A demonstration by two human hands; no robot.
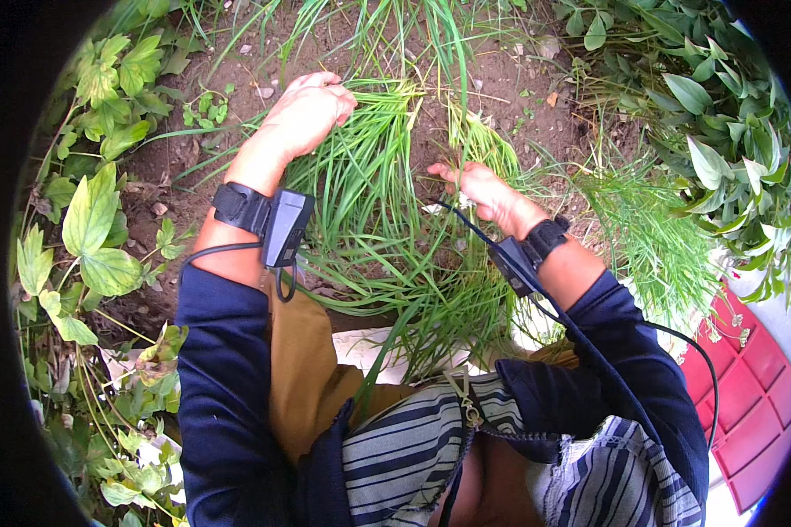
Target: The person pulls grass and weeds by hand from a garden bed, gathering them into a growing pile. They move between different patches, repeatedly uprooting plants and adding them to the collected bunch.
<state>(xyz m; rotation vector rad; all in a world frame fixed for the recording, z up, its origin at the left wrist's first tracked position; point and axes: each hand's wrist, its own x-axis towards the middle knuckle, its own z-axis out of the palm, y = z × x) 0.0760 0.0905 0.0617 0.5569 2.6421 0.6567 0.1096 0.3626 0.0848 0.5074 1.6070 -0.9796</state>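
Note:
Long, narrow green leaves, perhaps chives or another grass-like plant (369, 165), lie in a thick clump between my hands. My left hand (310, 112) is at the clump's upper left edge with its fingers curled; whether they grip any leaves cannot be told. To the right of the clump is my right hand (481, 188), palm partly up, with thin stems by its fingers; its hold is unclear. Just above it a smaller bunch of pale-based leaves (491, 141) lies on the brown soil (257, 56). Each wrist wears a strapped device with a cable.
Broad-leaved plants (102, 230) line the left side, and a dense leafy bush (712, 118) stands at the upper right. Fine feathery grass (652, 230) grows right of my right hand. A red panel with a grid pattern (745, 395) is at the lower right. Small stones dot the soil.

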